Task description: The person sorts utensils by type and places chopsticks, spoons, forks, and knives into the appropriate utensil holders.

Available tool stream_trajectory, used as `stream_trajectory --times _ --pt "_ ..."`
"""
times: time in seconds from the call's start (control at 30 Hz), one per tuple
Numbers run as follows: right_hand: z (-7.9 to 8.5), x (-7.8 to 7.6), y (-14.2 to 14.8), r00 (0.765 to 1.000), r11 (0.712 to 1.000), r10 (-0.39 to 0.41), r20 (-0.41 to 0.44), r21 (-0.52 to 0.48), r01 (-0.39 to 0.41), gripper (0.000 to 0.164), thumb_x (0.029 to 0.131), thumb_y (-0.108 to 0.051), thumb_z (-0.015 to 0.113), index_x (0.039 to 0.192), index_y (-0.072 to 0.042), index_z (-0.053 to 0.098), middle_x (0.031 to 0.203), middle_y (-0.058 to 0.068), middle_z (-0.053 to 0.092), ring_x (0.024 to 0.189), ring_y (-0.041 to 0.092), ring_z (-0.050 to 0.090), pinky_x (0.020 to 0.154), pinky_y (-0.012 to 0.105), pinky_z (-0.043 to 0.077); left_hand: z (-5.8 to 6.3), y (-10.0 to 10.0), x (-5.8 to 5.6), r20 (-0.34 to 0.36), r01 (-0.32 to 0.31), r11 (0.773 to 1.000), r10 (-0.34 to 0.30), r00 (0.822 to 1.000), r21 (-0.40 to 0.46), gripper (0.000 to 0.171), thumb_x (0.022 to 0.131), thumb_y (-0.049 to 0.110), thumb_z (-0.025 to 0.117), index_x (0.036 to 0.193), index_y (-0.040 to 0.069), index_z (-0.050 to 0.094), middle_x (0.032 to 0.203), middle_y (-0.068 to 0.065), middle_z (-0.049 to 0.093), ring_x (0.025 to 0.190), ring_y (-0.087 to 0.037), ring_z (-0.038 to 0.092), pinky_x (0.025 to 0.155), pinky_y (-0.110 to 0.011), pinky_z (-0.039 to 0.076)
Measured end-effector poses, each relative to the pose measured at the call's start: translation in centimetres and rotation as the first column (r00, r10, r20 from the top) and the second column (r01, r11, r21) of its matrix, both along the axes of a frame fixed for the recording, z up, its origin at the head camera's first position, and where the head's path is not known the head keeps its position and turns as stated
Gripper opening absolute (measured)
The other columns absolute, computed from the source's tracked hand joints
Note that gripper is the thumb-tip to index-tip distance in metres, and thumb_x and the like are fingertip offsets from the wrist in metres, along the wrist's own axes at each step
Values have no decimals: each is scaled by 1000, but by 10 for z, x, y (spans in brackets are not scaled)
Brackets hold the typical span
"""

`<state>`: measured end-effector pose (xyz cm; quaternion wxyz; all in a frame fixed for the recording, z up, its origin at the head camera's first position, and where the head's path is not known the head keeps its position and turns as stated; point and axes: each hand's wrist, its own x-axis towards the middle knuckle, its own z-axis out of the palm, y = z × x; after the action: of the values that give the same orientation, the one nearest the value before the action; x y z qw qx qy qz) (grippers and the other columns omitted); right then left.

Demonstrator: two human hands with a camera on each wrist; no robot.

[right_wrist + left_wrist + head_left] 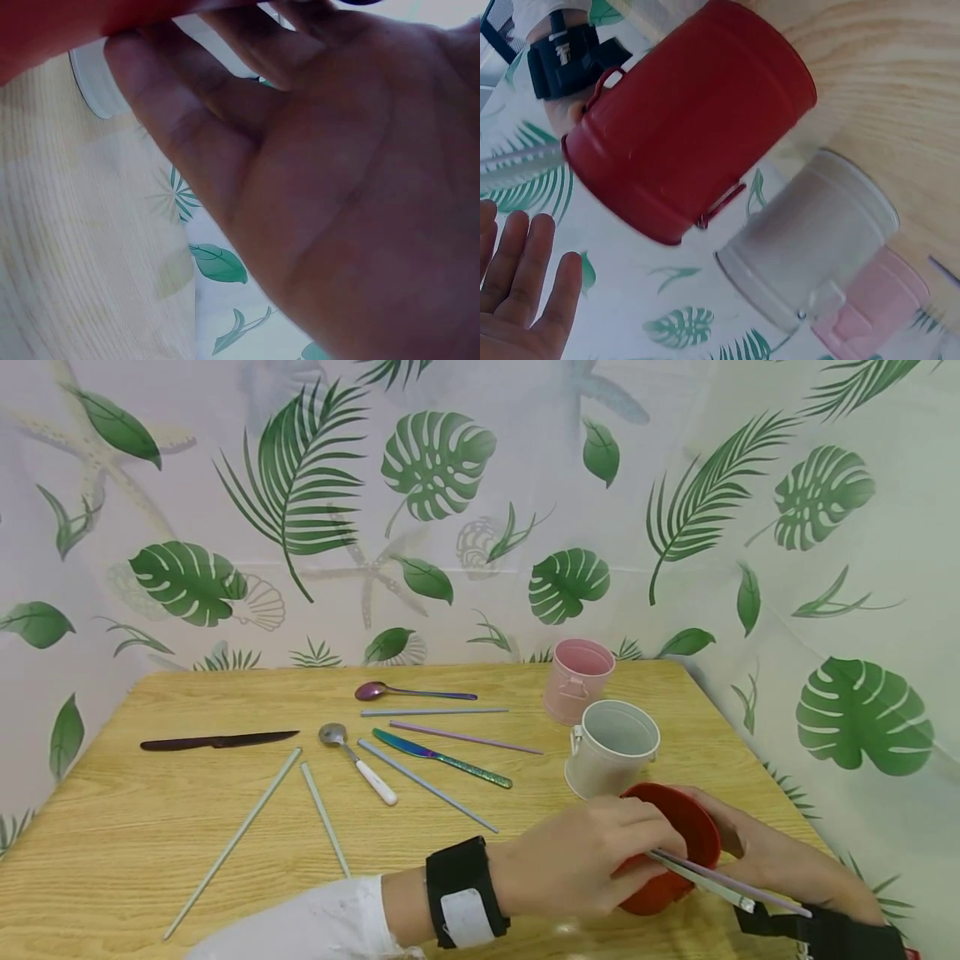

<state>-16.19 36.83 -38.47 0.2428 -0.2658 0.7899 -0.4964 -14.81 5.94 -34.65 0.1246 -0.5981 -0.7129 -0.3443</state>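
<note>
The red bucket (693,827) stands near the table's front right, its mouth turned partly toward the head camera. My right hand (780,864) holds it from the right, fingers (172,112) against its wall. Two chopsticks (738,889), one pale green and one purple, lean out over the rim. My left hand (600,852) is beside the bucket mouth and overlaps the chopsticks in the head view. In the left wrist view its fingers (536,255) are spread and apart from the chopsticks (517,161), with nothing held.
A white bucket (611,747) stands just behind the red one, a pink bucket (577,681) farther back. Leftward lie several loose chopsticks (232,843), a purple spoon (371,691), a white-handled spoon (375,781), an iridescent knife (442,758) and a dark knife (217,742).
</note>
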Motion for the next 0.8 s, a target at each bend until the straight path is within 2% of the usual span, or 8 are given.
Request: stream_trajectory --times 0.1,0.23,0.33,0.43,0.5,0.63,0.73,0.8 --pt "0 -1 -2 1000 1000 6 -7 -6 -6 75 96 -4 65 159 -4 24 148 -15 50 128 2 49 96 28 52 3 -16 -4 10 -33 997 32 999 64 22 92 2 75 113 6 68 110 -3 70 104 -12 62 101 -10 40" --pt "2 -2 -4 1000 1000 8 -21 6 -8 73 96 -4 67 156 -2 26 145 -12 53 128 1 51 97 27 52 8 -47 -10 23 -112 984 110 994 137 20 94 2 73 113 5 68 109 -4 71 105 -12 65 98 -13 46" --pt "4 -2 -6 1000 1000 12 -17 14 -12 72 96 -4 67 155 -2 27 146 -9 53 130 0 50 99 26 51 11 -71 -15 73 -172 964 160 984 203 18 94 -1 72 110 4 67 106 -6 72 104 -13 66 96 -18 50" --pt "4 -2 -6 1000 1000 7 -14 23 -7 73 96 -4 68 156 -1 26 146 -10 53 129 0 50 99 25 51 15 -96 -19 130 -259 931 233 964 257 17 93 -2 72 108 5 69 103 -5 72 99 -13 67 90 -22 53" --pt "5 -2 -7 1000 999 2 -19 36 -1 73 96 -4 68 156 -1 26 146 -13 53 128 -1 50 98 25 51 16 -114 -22 160 -332 904 298 941 270 15 93 -2 72 106 6 70 101 -5 72 95 -12 68 85 -24 55" --pt "4 -2 -6 1000 1000 -1 -30 27 2 73 95 -3 68 155 1 26 145 -13 54 128 0 51 97 26 51 15 -150 -28 191 -468 846 431 882 254 18 92 -4 73 107 5 72 101 -5 74 87 -12 69 75 -28 58" --pt "2 -2 -4 999 1000 14 -36 -12 -15 73 94 -1 66 156 1 27 146 -9 54 129 3 51 97 28 52 14 -179 -32 198 -560 795 526 827 233 21 92 -5 74 110 5 74 102 -5 75 87 -13 70 71 -27 58" --pt "0 -3 -2 999 999 26 -42 -34 -28 74 93 -1 67 156 0 28 147 -7 54 130 4 50 97 28 52 16 -198 -34 208 -620 752 585 784 225 23 91 -6 73 111 6 74 103 -4 75 88 -14 70 70 -25 57"
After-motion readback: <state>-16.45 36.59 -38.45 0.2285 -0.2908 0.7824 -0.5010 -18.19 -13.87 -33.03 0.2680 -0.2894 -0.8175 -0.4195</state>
